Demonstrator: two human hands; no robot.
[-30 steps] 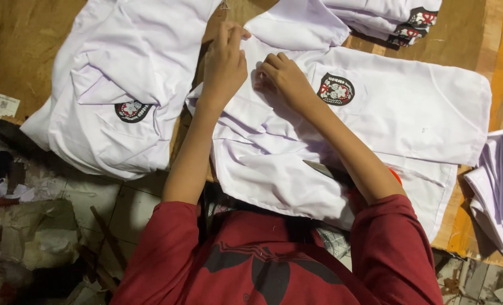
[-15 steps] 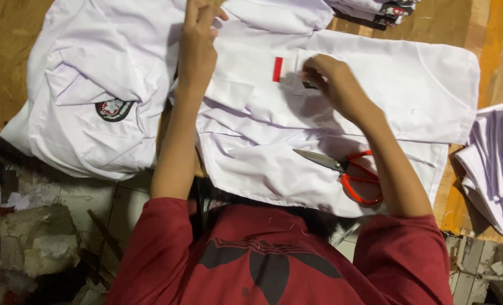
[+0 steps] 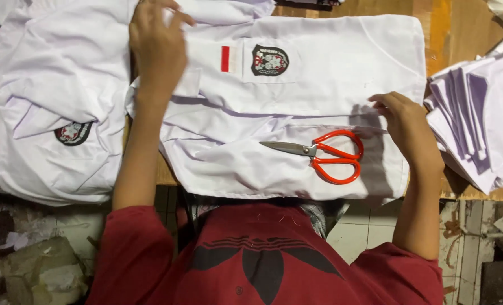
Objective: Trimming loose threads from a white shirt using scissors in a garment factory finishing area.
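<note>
left hand [image 3: 156, 48] flat on white shirt [image 3: 330, 62], upper left of centre | right hand [image 3: 406, 124] on shirt's right edge, fingers spread | red-handled scissors [image 3: 322, 155] lying on shirt, centre | second shirt [image 3: 48, 113] left | folded white stack [image 3: 480, 118] right

A white shirt [image 3: 319, 62] lay spread flat across the wooden table [image 3: 443, 34], badge and red stripe facing up. Red-handled scissors [image 3: 319, 155] rested closed on its lower fold.
</note>
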